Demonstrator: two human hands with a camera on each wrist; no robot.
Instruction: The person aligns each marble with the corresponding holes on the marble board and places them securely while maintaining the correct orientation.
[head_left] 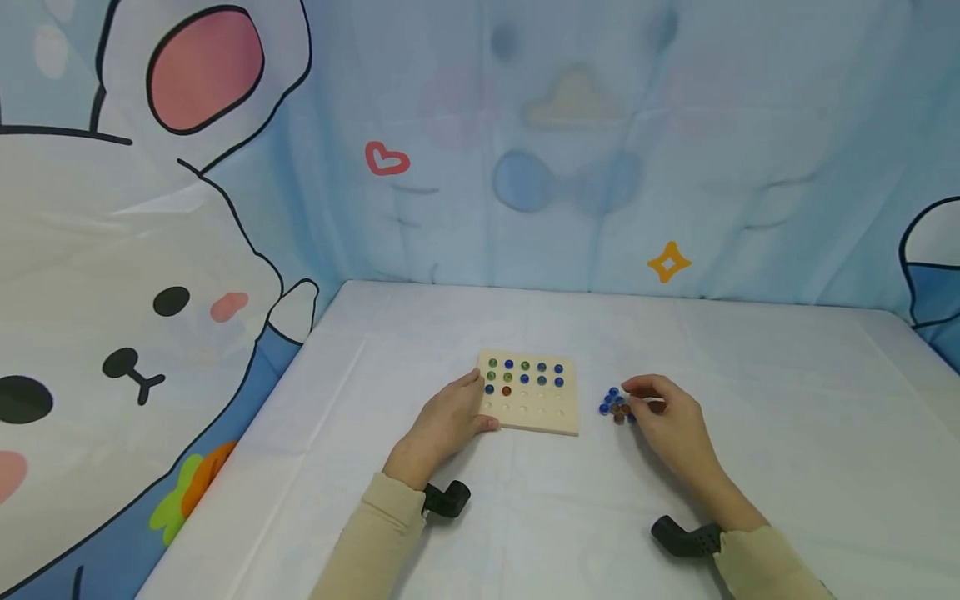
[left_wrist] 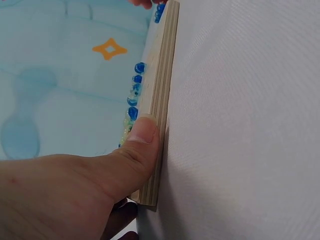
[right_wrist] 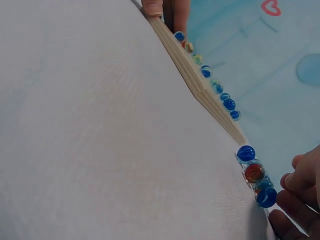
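My left hand grips a pale wooden peg-style board at its left side, thumb along the front edge near the corner. In the left wrist view the thumb presses the layered plywood edge. Green and blue glass marbles fill its two far rows of hollows; a blue and a reddish-brown marble sit in the third. My right hand is at a small heap of blue and brown marbles, thumb and forefinger close together beside it. I cannot tell whether a marble is between those fingertips.
A white cloth covers the table. Behind it hangs a light blue printed curtain, with a large cartoon animal at the left. The loose marbles lie just right of the board. Black wrist devices are worn on both wrists.
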